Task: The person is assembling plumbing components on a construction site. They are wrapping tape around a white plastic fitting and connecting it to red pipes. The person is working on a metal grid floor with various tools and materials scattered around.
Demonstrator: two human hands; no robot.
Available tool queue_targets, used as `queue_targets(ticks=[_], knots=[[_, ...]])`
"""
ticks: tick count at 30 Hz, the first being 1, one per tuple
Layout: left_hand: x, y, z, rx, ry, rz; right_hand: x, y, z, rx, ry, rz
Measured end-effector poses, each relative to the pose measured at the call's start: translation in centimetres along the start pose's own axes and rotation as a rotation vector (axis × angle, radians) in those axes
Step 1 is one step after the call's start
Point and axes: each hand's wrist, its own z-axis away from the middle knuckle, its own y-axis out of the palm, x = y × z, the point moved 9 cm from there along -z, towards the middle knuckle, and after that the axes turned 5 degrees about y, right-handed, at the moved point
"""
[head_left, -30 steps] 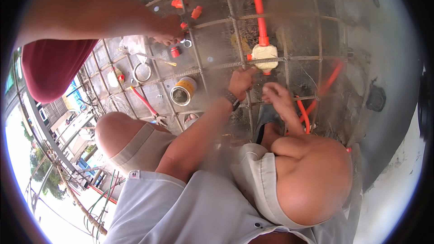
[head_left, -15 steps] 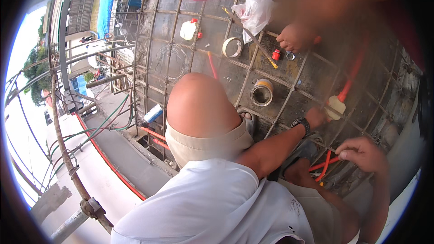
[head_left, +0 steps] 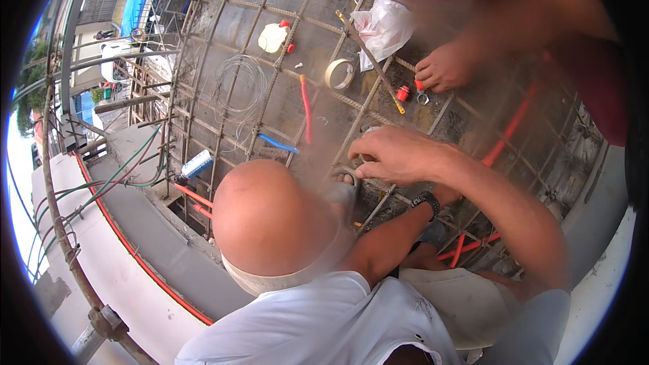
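My right hand (head_left: 389, 154) reaches across the front of my left arm. Its fingers are curled over a roll of tape, of which only a sliver of rim shows. My left hand (head_left: 446, 193), below a dark wristwatch (head_left: 426, 204), is mostly behind my right forearm, so its fingers are hidden. A red-orange pipe (head_left: 503, 142) runs up to the right from behind my forearm. Across from me, a co-worker's hand (head_left: 446, 67) is at a small red fitting (head_left: 419, 86), beside another red fitting (head_left: 403, 93) and a metal ring nut (head_left: 423, 99).
A rebar grid (head_left: 348, 100) crosses the dark deck. On it lie a masking tape roll (head_left: 339, 74), white plastic bag (head_left: 382, 27), hacksaw blade (head_left: 368, 61), wire coil (head_left: 240, 84), orange tube (head_left: 306, 108), blue tube (head_left: 278, 143) and a taped box (head_left: 273, 38). My knee (head_left: 270, 220) rises in front.
My right hand has swung left and forward from beside the pipes to the roll of tape. My view has shifted, uncovering the blue tube. The co-worker's hand has moved onto a red fitting.
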Motion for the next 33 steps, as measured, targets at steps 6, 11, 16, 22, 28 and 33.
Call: queue_targets(ticks=[6,11,16,22,28,33], knots=[[1.5,-0.4,0.7,0.082,-0.219,-0.136,-9.3,-4.5,9.6,-0.353,0.302,0.102],[0.1,0.6,-0.2,0.027,-0.092,-0.077,-2.8,3.8,-0.5,-0.352,-0.380,0.505],[0.3,1.4,0.0,0.022,-0.082,-0.035,-0.6,9.4,-14.7,-0.496,-0.477,0.813],[-0.5,1.3,-0.4,-0.017,-0.068,0.007,0.7,12.6,-15.0,-0.386,-0.584,0.648],[-0.4,1.7,2.1,-0.012,-0.091,0.004,5.9,23.8,-17.5,0.042,-0.520,0.361],[-0.6,0.8,3.8,0.012,-0.106,-0.023,5.0,31.6,-22.2,0.167,-0.186,0.482]])
